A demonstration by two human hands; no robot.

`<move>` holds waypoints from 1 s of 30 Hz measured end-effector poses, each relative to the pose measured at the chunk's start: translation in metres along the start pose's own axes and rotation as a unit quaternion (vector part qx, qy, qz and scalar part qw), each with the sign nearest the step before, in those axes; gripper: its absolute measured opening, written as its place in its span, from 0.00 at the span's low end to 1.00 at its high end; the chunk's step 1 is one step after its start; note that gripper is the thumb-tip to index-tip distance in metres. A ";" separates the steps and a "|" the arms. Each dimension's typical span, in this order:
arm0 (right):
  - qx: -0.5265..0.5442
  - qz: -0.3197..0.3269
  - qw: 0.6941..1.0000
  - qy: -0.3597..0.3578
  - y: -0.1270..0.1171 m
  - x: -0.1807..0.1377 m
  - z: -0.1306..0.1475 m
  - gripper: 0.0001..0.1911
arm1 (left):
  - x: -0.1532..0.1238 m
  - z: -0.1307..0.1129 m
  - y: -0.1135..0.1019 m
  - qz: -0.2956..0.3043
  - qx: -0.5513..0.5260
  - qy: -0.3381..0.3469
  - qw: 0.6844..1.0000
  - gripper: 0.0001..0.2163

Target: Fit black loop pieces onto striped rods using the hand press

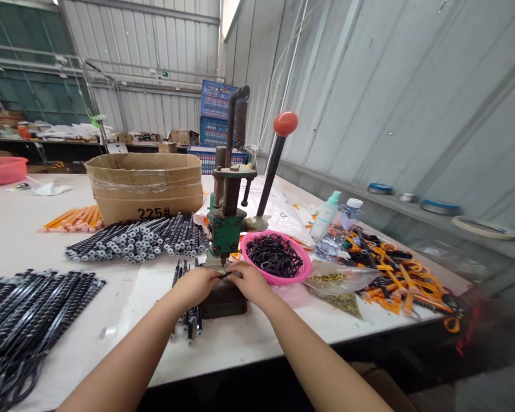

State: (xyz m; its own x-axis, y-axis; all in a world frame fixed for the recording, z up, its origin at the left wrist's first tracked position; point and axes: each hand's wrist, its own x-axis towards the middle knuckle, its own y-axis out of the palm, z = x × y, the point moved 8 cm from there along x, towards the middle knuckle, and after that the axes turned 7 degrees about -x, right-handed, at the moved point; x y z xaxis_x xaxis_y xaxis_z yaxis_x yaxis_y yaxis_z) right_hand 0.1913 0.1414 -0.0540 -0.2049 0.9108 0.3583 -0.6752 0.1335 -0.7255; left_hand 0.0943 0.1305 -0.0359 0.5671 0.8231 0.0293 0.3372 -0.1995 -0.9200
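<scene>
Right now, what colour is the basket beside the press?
The basket is bright pink; the head view shows it best.

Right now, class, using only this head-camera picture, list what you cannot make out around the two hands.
Head view:
- Small black piece between the left hand and right hand: the fingers cover much of it, so its shape is unclear.
- Lower end of the green hand press: the hands hide how it meets the piece.
- Brass bits in the clear plastic bag: too small to identify.
- Black strip bundles: cut off by the left edge.
</scene>
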 end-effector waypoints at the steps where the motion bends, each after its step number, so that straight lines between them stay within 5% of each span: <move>1: -0.008 -0.002 1.000 -0.001 0.004 0.009 -0.004 0.07 | 0.006 0.006 -0.001 -0.003 0.005 -0.002 1.000 0.14; 7: -0.061 0.003 0.997 -0.037 0.019 0.021 -0.005 0.06 | 0.012 0.022 0.004 -0.018 0.038 -0.004 0.999 0.15; 17: -0.124 -0.027 0.983 -0.132 0.003 -0.009 0.020 0.12 | 0.002 0.014 0.015 -0.029 0.134 0.013 0.990 0.17; 20: -0.092 -0.173 0.968 -0.157 -0.055 -0.010 0.048 0.09 | 0.000 0.011 0.015 -0.015 0.168 0.025 0.985 0.18; 22: -0.013 -0.327 0.940 -0.098 -0.123 0.001 0.061 0.10 | 0.000 0.009 0.015 -0.006 0.188 0.032 0.982 0.19; 24: 0.118 -0.390 0.913 -0.019 -0.186 0.027 0.068 0.15 | 0.000 0.007 0.014 0.002 0.205 0.038 0.978 0.20; 27: 0.298 -0.210 0.931 0.021 -0.235 0.080 0.086 0.24 | 0.002 0.004 0.013 0.010 0.225 0.043 0.973 0.20; 30: 0.271 -0.105 0.957 -0.005 -0.261 0.074 0.109 0.28 | 0.002 0.002 0.011 0.011 0.233 0.052 0.971 0.20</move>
State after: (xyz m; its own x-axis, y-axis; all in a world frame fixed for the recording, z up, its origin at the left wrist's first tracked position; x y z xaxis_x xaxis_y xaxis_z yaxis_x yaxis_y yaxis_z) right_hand 0.2752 0.1310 0.2258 -0.0295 0.8824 0.4695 -0.9699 0.0883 -0.2269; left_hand 0.0982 0.1309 -0.0470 0.6521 0.7578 0.0242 -0.0386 0.0650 -0.9971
